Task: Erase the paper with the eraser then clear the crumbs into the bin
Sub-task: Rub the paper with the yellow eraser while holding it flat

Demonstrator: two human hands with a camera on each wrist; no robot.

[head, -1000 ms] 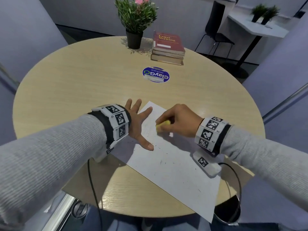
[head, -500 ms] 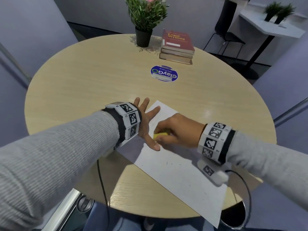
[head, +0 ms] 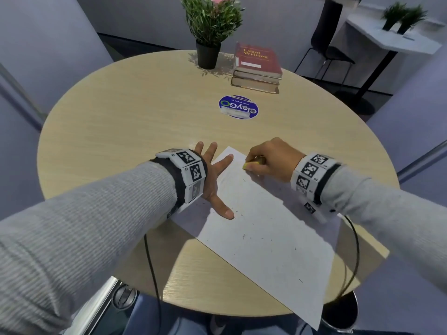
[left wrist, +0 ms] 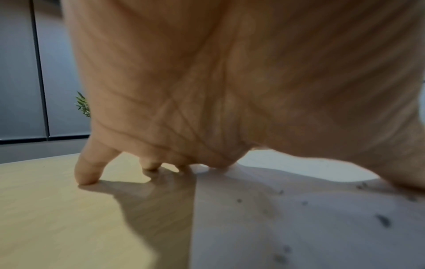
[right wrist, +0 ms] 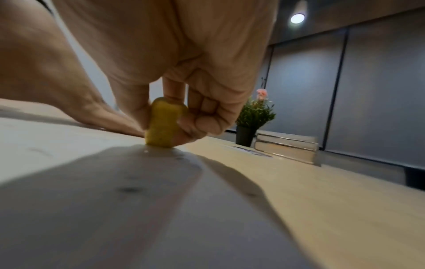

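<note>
- We see the paper [head: 271,228] lying on the table [head: 121,122], under both hands.
- Our left hand [head: 212,180] lies flat, fingers spread, on its edge.
- Our right hand [head: 271,160] pinches the yellow eraser [right wrist: 162,125], which touches the paper's far corner.
- Past the hands sits a plant [head: 210,27].

On your round wooden table [head: 121,112], at the far edge, you have a potted plant [head: 212,27] with pink flowers in a dark pot. Just beside it, to its right, stands a stack of three books [head: 257,66], the top one red and titled "Legal Writing". Nearer to you, apart from both, a blue oval sticker [head: 238,108] lies flat on the tabletop. Beyond the table you have a black chair [head: 330,37] and a white side table [head: 391,35] bearing two small plants [head: 401,16].
</note>
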